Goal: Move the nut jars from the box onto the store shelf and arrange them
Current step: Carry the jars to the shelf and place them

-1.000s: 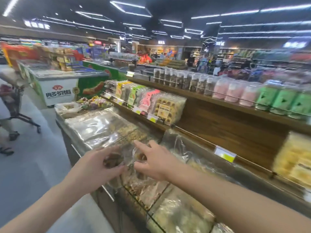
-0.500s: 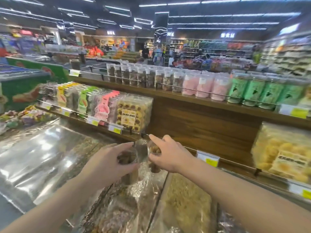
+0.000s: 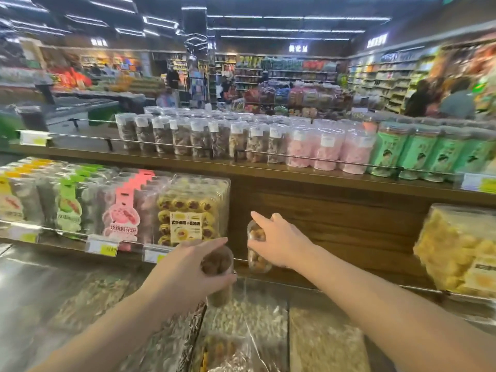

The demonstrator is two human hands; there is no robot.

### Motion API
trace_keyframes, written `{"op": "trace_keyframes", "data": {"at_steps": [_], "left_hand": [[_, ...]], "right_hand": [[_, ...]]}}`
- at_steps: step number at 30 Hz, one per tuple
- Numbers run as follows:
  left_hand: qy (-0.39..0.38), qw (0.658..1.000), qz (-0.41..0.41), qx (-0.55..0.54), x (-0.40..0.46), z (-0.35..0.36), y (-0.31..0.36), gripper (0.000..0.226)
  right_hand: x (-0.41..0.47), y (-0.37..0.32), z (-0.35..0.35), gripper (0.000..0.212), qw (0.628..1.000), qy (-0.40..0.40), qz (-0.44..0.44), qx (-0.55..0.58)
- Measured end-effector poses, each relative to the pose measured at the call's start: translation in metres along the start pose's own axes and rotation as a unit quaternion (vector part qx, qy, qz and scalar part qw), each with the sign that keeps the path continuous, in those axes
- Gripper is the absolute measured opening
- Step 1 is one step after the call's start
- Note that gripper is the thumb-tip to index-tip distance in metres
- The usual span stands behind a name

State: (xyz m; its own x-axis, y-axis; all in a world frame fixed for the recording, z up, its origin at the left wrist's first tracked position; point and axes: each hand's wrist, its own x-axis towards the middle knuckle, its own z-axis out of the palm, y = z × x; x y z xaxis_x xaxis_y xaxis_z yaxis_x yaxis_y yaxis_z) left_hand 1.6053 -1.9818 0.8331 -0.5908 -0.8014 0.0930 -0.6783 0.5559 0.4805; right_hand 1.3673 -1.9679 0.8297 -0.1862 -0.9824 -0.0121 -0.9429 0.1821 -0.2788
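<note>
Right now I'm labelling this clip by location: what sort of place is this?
A supermarket or grocery store, most likely. Yellow price tags clip to the wooden shelf edge, rows of clear plastic snack jars fill the top shelf, and long stocked aisles run behind.

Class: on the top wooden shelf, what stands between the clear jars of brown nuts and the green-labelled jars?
In the head view, clear jars of pink sweets stand between the brown nut jars and green-labelled jars.

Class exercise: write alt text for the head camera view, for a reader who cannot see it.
Each hand holds a clear nut jar: left hand grips a darker-filled jar, right hand a paler-filled jar, raised before a wooden store shelf lined with jars.
</note>
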Motion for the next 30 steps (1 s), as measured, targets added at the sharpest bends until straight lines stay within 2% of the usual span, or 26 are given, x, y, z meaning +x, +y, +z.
{"op": "trace_keyframes", "data": {"at_steps": [5, 14, 23, 30], "left_hand": [[-0.002, 1.000, 0.008, -0.027, 0.038, 0.003, -0.026, 0.088], [0.002, 0.999, 0.015, -0.048, 0.075, 0.013, -0.052, 0.087], [0.009, 0.999, 0.018, -0.039, 0.099, 0.031, -0.063, 0.088], [-0.002, 0.999, 0.013, -0.035, 0.116, 0.042, -0.059, 0.084]], "right_hand": [[0.083, 0.003, 0.016, 0.084, 0.997, 0.021, 0.062, 0.039], [0.203, 0.014, 0.053, 0.073, 0.992, 0.007, 0.118, 0.050], [0.239, 0.027, 0.091, 0.071, 0.985, 0.003, 0.170, 0.042], [0.231, 0.037, 0.082, 0.080, 0.988, 0.003, 0.152, 0.012]]}}
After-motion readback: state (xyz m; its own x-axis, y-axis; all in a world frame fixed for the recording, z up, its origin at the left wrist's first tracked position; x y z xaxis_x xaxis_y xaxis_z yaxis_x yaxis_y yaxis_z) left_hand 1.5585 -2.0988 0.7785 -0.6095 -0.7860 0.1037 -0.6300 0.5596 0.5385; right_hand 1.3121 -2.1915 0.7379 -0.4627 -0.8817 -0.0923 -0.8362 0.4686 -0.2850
